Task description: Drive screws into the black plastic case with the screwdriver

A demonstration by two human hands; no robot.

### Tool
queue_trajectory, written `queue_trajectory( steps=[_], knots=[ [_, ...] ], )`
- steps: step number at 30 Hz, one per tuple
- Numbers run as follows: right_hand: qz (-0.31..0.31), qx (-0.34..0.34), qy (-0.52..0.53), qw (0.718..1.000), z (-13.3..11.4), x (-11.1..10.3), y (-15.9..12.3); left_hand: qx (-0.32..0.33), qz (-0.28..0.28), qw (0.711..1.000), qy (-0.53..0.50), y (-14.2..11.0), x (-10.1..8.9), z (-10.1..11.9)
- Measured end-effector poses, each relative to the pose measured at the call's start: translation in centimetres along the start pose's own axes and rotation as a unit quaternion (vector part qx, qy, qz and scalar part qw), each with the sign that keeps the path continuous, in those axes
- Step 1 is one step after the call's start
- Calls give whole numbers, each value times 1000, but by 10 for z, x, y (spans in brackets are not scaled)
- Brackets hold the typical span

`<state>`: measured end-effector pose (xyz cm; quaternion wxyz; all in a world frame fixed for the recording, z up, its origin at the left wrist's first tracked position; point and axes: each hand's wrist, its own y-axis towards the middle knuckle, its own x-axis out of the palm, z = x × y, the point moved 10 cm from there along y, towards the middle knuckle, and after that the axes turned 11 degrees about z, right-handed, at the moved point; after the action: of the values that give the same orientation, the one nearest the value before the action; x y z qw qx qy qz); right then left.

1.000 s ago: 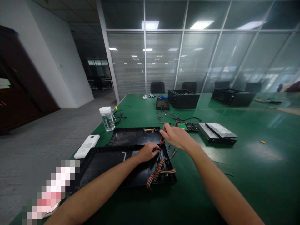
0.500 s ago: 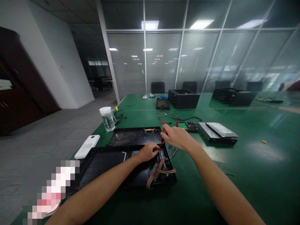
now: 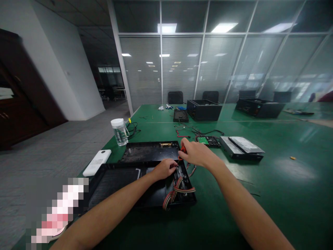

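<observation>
A black electronics case (image 3: 114,178) lies open in front of me, with a striped ribbon cable (image 3: 184,189) looping out near its right end. My right hand (image 3: 194,152) is wrapped round the red handle of a screwdriver (image 3: 183,150), whose shaft points down into the case's far right corner. Beside the tip, my left hand (image 3: 165,169) has its fingers pinched together at the inner edge; what lies between them is too small to make out. Behind the case rests a flat black cover (image 3: 148,153) with a gold-coloured connector strip (image 3: 165,144).
On the green table (image 3: 291,194) stand a water bottle (image 3: 119,132) and a white power bank (image 3: 97,163) at left. A drive unit (image 3: 241,148), a green circuit board (image 3: 203,140) and loose wires lie to the right. Farther back are black computer cases (image 3: 204,110).
The screwdriver handle has turned slightly in my right hand, which has barely shifted. My left hand and the case stay where they were.
</observation>
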<state>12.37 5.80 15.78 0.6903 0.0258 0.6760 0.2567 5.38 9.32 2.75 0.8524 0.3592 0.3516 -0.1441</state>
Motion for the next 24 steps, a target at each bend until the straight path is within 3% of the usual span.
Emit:
queue_trajectory(
  steps=[5, 8, 12, 15, 17, 20, 22, 24],
  knots=[
    [11, 29, -41, 999, 7, 1, 0, 10, -3, 1000, 4, 0, 0, 2],
    [17, 21, -15, 1000, 8, -2, -1, 15, -7, 1000, 20, 0, -2, 5],
    [15, -15, 104, 994, 21, 1, -14, 42, -7, 999, 23, -2, -5, 12],
    [15, -13, 265, 964, 52, 25, -37, 58, -5, 998, 18, -4, -6, 16],
    [15, 58, 403, 913, 89, 56, -56, 65, -2, 998, 11, -5, -7, 18],
    [96, 234, 597, 761, 153, 100, -80, 71, 11, 997, -4, -3, -14, 23],
    [171, 293, 655, 675, 178, 114, -89, 56, 23, 998, -9, 0, -25, 23],
    [208, 302, 679, 636, 184, 119, -89, 22, 6, 1000, -15, 3, -34, 17]
  ],
)
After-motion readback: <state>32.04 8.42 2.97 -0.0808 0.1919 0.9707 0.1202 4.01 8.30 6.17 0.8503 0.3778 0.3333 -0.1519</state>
